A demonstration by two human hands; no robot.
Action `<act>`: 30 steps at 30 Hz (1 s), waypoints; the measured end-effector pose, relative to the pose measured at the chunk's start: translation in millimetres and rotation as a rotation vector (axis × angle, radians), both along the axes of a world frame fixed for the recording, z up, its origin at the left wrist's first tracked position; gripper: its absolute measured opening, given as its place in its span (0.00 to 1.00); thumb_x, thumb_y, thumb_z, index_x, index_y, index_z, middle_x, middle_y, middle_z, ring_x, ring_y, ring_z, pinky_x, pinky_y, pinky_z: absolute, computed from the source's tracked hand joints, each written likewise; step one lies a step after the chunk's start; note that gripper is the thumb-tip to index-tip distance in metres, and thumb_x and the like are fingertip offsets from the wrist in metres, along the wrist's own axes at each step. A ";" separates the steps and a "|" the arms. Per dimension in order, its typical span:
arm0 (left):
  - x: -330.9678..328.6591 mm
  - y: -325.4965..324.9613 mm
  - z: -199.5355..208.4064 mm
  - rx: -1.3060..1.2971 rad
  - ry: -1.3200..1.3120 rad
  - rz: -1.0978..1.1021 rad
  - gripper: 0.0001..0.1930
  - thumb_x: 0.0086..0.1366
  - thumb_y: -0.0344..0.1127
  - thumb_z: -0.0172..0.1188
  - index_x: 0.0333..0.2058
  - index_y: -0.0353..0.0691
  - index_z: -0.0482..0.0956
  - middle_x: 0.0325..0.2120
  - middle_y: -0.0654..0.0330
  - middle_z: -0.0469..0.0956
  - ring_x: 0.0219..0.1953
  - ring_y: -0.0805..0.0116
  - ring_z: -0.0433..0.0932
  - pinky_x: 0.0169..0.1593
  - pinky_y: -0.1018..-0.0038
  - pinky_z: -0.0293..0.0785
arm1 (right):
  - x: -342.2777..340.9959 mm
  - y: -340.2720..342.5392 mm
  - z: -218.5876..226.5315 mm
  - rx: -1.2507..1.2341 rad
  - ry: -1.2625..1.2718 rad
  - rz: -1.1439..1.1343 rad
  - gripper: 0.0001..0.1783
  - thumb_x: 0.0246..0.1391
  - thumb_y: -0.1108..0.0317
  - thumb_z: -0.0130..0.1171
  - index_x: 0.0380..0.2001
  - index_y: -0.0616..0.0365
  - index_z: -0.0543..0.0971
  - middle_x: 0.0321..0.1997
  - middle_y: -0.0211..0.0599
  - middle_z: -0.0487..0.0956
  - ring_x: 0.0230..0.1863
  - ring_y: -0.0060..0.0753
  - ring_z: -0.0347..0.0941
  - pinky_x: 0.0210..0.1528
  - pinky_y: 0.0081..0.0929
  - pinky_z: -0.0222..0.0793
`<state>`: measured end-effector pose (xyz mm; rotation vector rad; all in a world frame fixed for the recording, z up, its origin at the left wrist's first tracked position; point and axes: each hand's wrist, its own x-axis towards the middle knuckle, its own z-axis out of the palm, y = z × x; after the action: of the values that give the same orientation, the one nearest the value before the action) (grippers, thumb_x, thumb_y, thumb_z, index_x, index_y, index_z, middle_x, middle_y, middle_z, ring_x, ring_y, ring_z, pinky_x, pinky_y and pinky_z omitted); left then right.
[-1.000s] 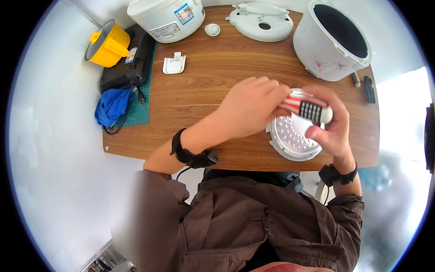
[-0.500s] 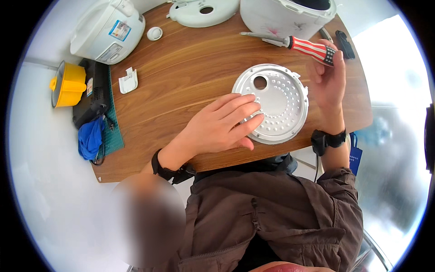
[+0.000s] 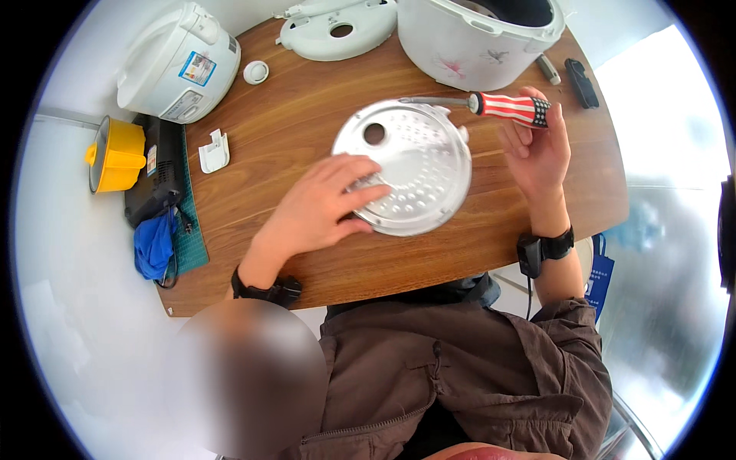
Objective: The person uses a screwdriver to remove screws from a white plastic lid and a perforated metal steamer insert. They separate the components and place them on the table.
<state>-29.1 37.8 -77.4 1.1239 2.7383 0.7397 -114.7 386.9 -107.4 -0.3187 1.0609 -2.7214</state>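
Observation:
A round silver rice cooker inner lid (image 3: 448, 165), dimpled and with one round hole, is over the middle of the wooden table, slightly blurred. My left hand (image 3: 326, 201) grips its left edge, fingers over the top face and thumb by the near rim. Whether the lid touches the table I cannot tell. In my right hand (image 3: 539, 157) is a screwdriver (image 3: 502, 106) with a red and white striped handle and a dark starred end. Its shaft points left, the tip by the lid's far rim.
Along the back stand a white cooker body (image 3: 475, 54), a pale outer lid (image 3: 337, 31) and a whole rice cooker (image 3: 180, 69). A white cap (image 3: 256, 72) and a small white part (image 3: 215, 152) lie at left, near a black device (image 3: 157, 184), yellow container (image 3: 123, 153) and blue cloth (image 3: 155, 244).
The inner lid has slid left and a little away from me with my left hand. My right hand has lowered the screwdriver leftward, bringing its tip to the lid's far rim.

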 end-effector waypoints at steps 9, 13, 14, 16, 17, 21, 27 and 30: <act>-25.2 -65.1 -18.1 0.165 0.050 0.347 0.10 0.59 0.36 0.69 0.39 0.45 0.85 0.51 0.61 0.78 0.61 0.58 0.73 0.73 0.52 0.54 | -0.5 -31.0 39.1 0.108 0.103 0.033 0.29 0.74 0.44 0.46 0.58 0.59 0.76 0.26 0.22 0.69 0.25 0.15 0.57 0.29 0.19 0.51; -24.4 -53.8 -38.6 0.238 0.257 0.702 0.19 0.64 0.36 0.66 0.53 0.39 0.78 0.55 0.53 0.73 0.59 0.48 0.71 0.68 0.57 0.61 | -5.4 -64.4 73.9 0.581 0.316 -0.200 0.26 0.73 0.46 0.51 0.52 0.59 0.80 0.35 0.21 0.77 0.28 0.07 0.61 0.27 0.12 0.54; -24.0 -52.7 -43.6 0.265 0.322 0.806 0.22 0.65 0.36 0.65 0.56 0.37 0.76 0.56 0.51 0.72 0.60 0.46 0.70 0.68 0.56 0.61 | -8.3 -76.4 82.1 0.677 0.493 -0.264 0.26 0.72 0.46 0.53 0.52 0.59 0.81 0.35 0.22 0.78 0.28 0.07 0.62 0.28 0.12 0.55; -25.0 -63.1 -48.3 0.227 0.262 0.738 0.27 0.68 0.35 0.62 0.62 0.33 0.70 0.59 0.44 0.72 0.63 0.43 0.69 0.68 0.56 0.62 | -15.2 -101.6 95.8 0.855 0.804 -0.385 0.25 0.70 0.46 0.56 0.51 0.58 0.82 0.35 0.22 0.79 0.28 0.07 0.64 0.28 0.12 0.57; -26.5 -66.7 -51.1 0.237 0.231 0.709 0.27 0.68 0.35 0.62 0.63 0.33 0.70 0.60 0.43 0.71 0.63 0.43 0.69 0.69 0.56 0.62 | -23.3 -115.1 101.1 0.831 0.967 -0.464 0.26 0.69 0.45 0.56 0.49 0.59 0.82 0.37 0.25 0.81 0.31 0.09 0.68 0.31 0.11 0.62; -31.6 -75.1 -59.3 0.249 0.216 0.702 0.24 0.71 0.33 0.56 0.64 0.34 0.71 0.62 0.45 0.73 0.66 0.46 0.68 0.69 0.53 0.59 | -44.7 -142.9 120.0 0.938 1.193 -0.701 0.28 0.70 0.46 0.51 0.40 0.64 0.83 0.35 0.32 0.83 0.31 0.17 0.74 0.34 0.15 0.67; -39.4 -70.5 -61.5 0.222 0.194 0.744 0.21 0.73 0.32 0.52 0.63 0.41 0.75 0.60 0.54 0.77 0.67 0.50 0.68 0.71 0.53 0.54 | -66.9 -148.4 115.0 1.088 1.212 -0.617 0.12 0.60 0.67 0.55 0.40 0.64 0.81 0.36 0.36 0.83 0.33 0.26 0.78 0.37 0.22 0.72; -48.6 -68.9 -61.1 0.187 0.174 0.717 0.21 0.74 0.32 0.50 0.63 0.45 0.76 0.60 0.57 0.77 0.68 0.51 0.67 0.73 0.52 0.51 | -85.5 -156.3 101.2 1.057 1.427 -0.699 0.07 0.53 0.74 0.64 0.35 0.64 0.80 0.29 0.37 0.82 0.27 0.31 0.78 0.31 0.28 0.72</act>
<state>-77.7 -31.1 -138.5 0.1838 3.2898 1.0158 -200.1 230.6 -6.2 -2.0118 3.0664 -1.4305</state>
